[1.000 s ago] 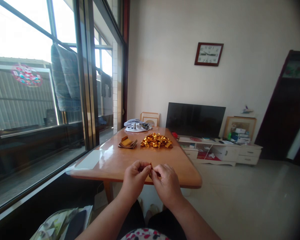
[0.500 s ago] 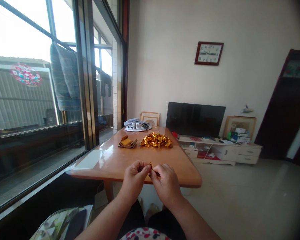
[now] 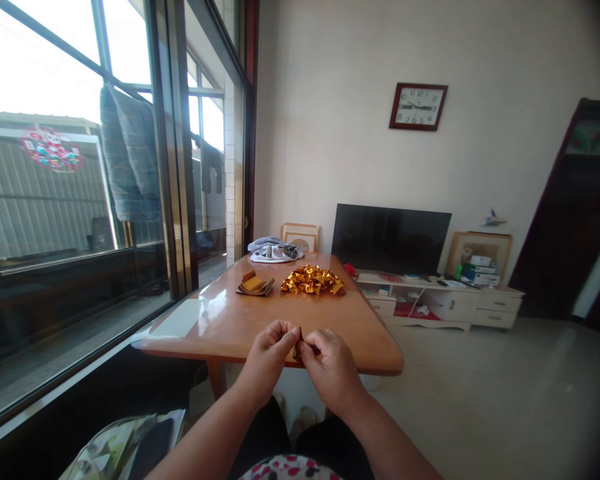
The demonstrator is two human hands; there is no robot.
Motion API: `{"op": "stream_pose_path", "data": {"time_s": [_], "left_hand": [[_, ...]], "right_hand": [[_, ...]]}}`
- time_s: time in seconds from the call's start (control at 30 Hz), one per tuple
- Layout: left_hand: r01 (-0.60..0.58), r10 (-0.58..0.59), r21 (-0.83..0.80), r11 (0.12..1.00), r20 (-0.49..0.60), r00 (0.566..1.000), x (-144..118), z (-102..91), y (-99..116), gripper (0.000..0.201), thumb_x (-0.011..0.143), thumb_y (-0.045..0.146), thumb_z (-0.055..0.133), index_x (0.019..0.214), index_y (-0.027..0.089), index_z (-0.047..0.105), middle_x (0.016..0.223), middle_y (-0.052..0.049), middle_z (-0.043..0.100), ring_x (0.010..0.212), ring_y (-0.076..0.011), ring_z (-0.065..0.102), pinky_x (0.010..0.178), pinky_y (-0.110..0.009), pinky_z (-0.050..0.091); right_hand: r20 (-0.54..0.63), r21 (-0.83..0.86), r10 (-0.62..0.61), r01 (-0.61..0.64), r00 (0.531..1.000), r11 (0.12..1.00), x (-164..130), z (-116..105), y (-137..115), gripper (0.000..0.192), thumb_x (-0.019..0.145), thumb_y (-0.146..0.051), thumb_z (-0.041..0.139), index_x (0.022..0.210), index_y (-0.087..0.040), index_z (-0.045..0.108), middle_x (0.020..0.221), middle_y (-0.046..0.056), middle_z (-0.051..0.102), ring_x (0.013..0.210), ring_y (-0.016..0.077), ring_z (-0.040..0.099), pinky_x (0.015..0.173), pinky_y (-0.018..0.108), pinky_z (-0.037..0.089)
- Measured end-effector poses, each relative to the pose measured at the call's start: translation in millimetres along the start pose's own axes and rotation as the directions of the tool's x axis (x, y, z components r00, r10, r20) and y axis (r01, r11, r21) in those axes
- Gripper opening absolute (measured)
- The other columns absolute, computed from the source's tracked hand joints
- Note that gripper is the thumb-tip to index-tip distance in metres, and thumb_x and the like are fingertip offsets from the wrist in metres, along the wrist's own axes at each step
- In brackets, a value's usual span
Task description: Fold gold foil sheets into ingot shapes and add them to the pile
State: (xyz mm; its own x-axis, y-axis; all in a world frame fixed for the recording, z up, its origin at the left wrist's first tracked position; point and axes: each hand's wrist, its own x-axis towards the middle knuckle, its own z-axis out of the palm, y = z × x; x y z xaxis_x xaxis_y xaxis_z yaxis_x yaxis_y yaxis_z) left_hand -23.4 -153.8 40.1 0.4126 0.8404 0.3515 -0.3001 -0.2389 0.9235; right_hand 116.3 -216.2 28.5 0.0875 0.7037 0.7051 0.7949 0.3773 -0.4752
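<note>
Both hands were raised together at the near edge of the glossy orange-brown wooden desk (image 3: 230, 320). My left hand (image 3: 267, 357) and right hand (image 3: 333, 370) met at the fingertips, and between them sat a small folded piece of gold foil paper (image 3: 297, 349), held just above and in front of the desk's near rim. Left grip closed on the foil piece, thumb and forefinger pinched over its top; right grip also closed on it from the other side, fingers curled in. Most of the piece was hidden by the fingers, so I could not tell its fold. Farther back on the desk lay a loose heap of crumpled gold foil shapes (image 3: 312, 280), and just beside it, toward the window, a flat stack of tan and gold paper sheets (image 3: 255, 285). At the far end rested a bundle of grey and white cloth (image 3: 275, 250).
</note>
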Motion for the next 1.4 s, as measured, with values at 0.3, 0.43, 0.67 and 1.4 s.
{"op": "stream_pose_path", "data": {"time_s": [0.3,0.43,0.67,1.4], "left_hand": [[0.017,-0.018,0.012,1.000,0.088,0.996,3,-10.8,-2,0.031,0.091,0.044,0.067,0.079,0.016,0.059,0.073,0.002,0.051,0.068,-0.0112,0.042,0.063,-0.022,0.037],[0.050,-0.051,0.015,0.999,0.057,0.997,2,-14.8,-4,0.029,0.093,0.045,0.063,0.095,0.017,0.067,0.084,-0.001,0.058,0.075,-0.0127,0.048,0.071,-0.023,0.041],[0.187,-0.162,-0.125,0.974,0.184,0.969,-4,-10.3,0,0.031,0.080,0.041,0.080,0.091,0.015,0.067,0.078,-0.002,0.064,0.070,-0.0131,0.056,0.066,-0.024,0.042],[0.100,-0.103,-0.090,0.991,-0.038,0.994,1,-9.2,-14,0.030,0.086,0.044,0.070,0.080,0.017,0.059,0.069,0.002,0.057,0.061,-0.0105,0.051,0.058,-0.022,0.039]], "right_hand": [[0.173,0.424,0.213,-0.268,0.962,0.865,-3,2,11,0.027,0.096,-0.041,0.059,0.081,-0.019,0.062,0.071,-0.001,0.059,0.067,0.0142,0.052,0.062,0.026,0.040],[0.275,0.604,0.273,-0.387,0.922,0.697,-4,3,15,0.031,0.092,-0.047,0.064,0.082,-0.019,0.060,0.070,-0.002,0.054,0.063,0.0123,0.046,0.057,0.025,0.038],[0.343,0.697,0.258,-0.429,0.903,0.575,-5,1,11,0.036,0.089,-0.049,0.069,0.078,-0.018,0.057,0.069,-0.004,0.049,0.063,0.0105,0.041,0.058,0.024,0.035],[0.384,0.631,0.274,-0.467,0.882,0.620,-2,2,13,0.037,0.088,-0.053,0.069,0.089,-0.016,0.068,0.079,0.001,0.064,0.073,0.0148,0.056,0.071,0.028,0.046]]}}
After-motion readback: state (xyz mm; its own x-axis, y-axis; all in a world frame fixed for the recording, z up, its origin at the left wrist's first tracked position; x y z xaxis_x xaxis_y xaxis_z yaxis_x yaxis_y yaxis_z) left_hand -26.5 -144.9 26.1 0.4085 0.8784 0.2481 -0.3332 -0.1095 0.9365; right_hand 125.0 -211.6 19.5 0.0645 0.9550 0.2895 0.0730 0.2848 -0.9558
